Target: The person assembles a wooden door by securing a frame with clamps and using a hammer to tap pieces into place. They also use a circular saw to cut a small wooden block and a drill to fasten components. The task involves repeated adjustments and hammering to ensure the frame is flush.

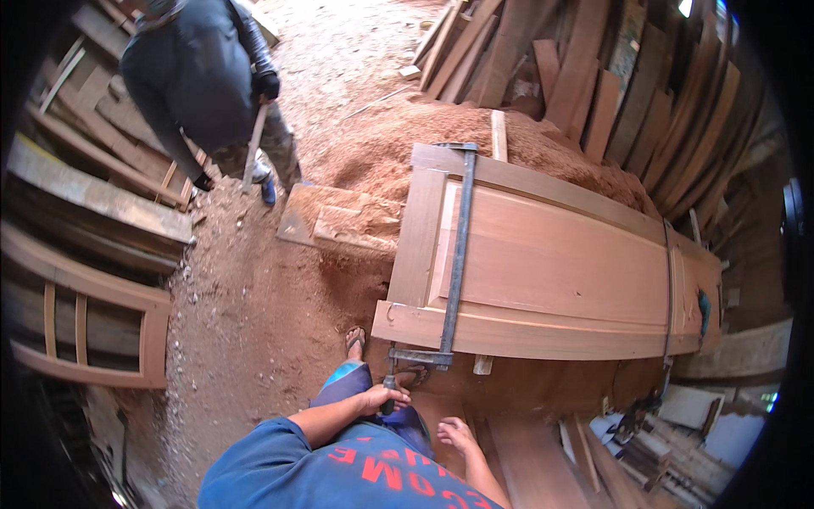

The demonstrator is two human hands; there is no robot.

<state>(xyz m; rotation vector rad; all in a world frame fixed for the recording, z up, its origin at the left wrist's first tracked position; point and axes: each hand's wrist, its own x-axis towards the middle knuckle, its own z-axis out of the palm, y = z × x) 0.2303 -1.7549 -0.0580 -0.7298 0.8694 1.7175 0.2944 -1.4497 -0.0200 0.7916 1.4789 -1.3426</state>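
Note:
A reddish wooden door panel (pixel 560 271) lies flat in front of me, held across its near end by a long dark metal bar clamp (pixel 459 246). My left hand (pixel 383 397) is closed around the clamp's screw handle (pixel 390 386) at the door's near corner. Lower down beside my leg, my right hand (pixel 456 434) hangs with its fingers loosely apart and holds nothing. A second dark clamp (pixel 670 288) crosses the door's far end.
Another person (pixel 203 76) in dark clothes and gloves stands at the upper left holding a wooden stick. A sawdust heap (pixel 381 144) lies behind the door. Planks (pixel 593 76) lean at the back, frames (pixel 93 314) stand at left, boards (pixel 543 458) lie at my feet.

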